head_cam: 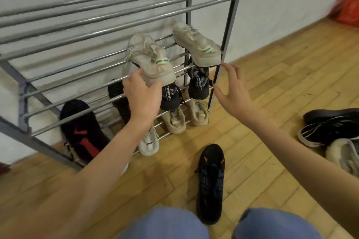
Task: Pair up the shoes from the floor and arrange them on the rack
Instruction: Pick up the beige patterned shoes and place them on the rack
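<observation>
The person crouched before a grey metal shoe rack (227,31) set against a white wall. The left hand (144,96) gripped the heel of a pale sneaker with a green stripe (150,58), fingers curled over its back edge, the shoe lying on the rack's second tier. Its matching sneaker (196,43) lay just to the right on the same tier, heel toward the person. The right hand (232,85) hovered just beside that heel with fingers spread and relaxed, holding nothing.

On the tier below sat a pair of dark shoes with white lettering (198,85); beneath those, a beige pair (199,111), and a white shoe (149,144) beside it. A black shoe with red markings (82,132) rested at the rack's lower left.

On the wooden floor (272,91) lay a single black shoe with orange accents (210,182) between the person's knees, and further right a heap of black and grey shoes (330,132).
</observation>
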{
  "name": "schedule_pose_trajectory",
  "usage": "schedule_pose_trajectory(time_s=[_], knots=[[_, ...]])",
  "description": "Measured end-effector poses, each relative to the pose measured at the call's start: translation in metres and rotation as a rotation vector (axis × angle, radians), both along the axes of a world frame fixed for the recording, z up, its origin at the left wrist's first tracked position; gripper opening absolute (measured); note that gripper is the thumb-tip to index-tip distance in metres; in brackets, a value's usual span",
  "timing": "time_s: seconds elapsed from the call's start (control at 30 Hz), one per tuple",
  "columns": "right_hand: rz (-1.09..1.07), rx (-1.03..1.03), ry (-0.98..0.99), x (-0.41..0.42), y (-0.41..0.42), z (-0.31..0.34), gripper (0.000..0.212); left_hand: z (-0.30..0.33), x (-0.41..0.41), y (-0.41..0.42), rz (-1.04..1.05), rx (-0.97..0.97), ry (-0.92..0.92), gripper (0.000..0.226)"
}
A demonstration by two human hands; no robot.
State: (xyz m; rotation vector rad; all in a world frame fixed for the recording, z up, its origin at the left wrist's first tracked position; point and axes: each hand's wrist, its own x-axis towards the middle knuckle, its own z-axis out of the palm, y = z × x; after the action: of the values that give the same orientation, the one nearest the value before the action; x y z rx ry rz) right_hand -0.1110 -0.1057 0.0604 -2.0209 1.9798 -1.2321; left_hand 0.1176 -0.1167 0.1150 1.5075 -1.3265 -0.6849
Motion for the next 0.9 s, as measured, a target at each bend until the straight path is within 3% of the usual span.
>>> schedule_pose_trajectory(time_s=[0.07, 0.13, 0.23, 0.33, 0.47, 0.63, 0.77, 0.9], knots=[[-0.016, 0.061, 0.038, -0.017, 0.029, -0.026, 0.057, -0.010, -0.007, 0.021, 0.047, -0.281, -0.124, 0.040], [-0.062, 0.180, 0.053, -0.037, 0.057, -0.050, 0.056, -0.017, -0.018, 0.035, -0.100, -0.395, -0.131, 0.026], [-0.172, 0.368, 0.059, -0.070, 0.099, -0.083, 0.054, -0.036, -0.047, 0.037, -0.495, -0.177, -0.175, 0.016], [-0.284, 0.528, 0.036, -0.105, 0.143, -0.103, 0.050, -0.055, -0.087, 0.034, -0.839, 0.051, -0.424, 0.023], [-0.464, 0.714, 0.010, -0.164, 0.194, -0.127, 0.047, -0.078, -0.135, 0.033, -1.144, 0.183, -0.702, 0.034], [-0.721, 0.886, -0.071, -0.231, 0.240, -0.160, 0.058, -0.089, -0.181, 0.030, -1.224, 0.185, -0.731, 0.038], [-0.973, 0.922, -0.156, -0.262, 0.263, -0.184, 0.081, -0.101, -0.210, 0.031, -1.249, 0.201, -0.732, 0.034], [-1.058, 0.927, -0.260, -0.288, 0.277, -0.202, 0.091, -0.115, -0.232, 0.037, -1.308, 0.214, -0.775, 0.033]])
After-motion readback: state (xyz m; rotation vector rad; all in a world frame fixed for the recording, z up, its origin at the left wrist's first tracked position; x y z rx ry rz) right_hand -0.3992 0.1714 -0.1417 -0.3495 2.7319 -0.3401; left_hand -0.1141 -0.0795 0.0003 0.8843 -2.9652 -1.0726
